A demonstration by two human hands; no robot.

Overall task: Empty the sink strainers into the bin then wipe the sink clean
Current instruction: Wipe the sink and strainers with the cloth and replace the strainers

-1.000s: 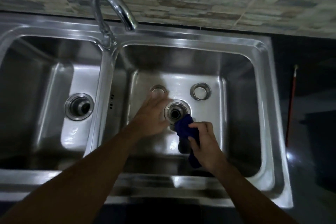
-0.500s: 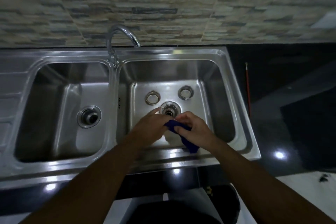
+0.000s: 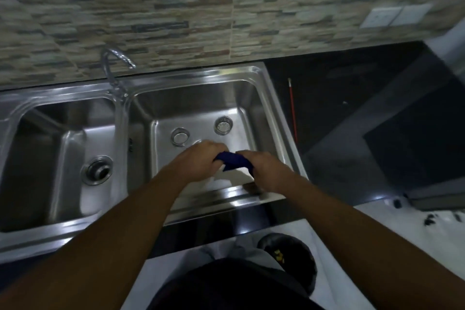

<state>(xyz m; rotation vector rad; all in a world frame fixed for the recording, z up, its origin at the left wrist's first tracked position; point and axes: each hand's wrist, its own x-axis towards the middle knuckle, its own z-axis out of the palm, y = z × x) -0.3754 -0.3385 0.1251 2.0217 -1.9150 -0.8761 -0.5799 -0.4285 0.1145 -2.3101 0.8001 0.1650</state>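
Note:
A steel double sink (image 3: 273, 98) fills the counter. Over the right basin, my left hand (image 3: 201, 161) and my right hand (image 3: 266, 171) both grip a dark blue cloth (image 3: 234, 160) stretched between them. Two round strainers lie loose on the right basin's floor, one (image 3: 179, 136) just beyond my left hand and the other (image 3: 223, 125) further right. My hands hide most of the right basin's drain. The left basin's drain (image 3: 98, 170) is open to view. A dark round bin (image 3: 289, 257) stands on the floor below the counter's front edge.
A curved tap (image 3: 110, 68) rises between the basins at the back. A thin red stick (image 3: 292, 111) lies on the black counter right of the sink. The wall behind is stone tile with white sockets (image 3: 395, 16) at the upper right.
The view has pulled back and up from the sink. My left hand left the basin floor and joined the right on the cloth, and both hands rose above the right basin.

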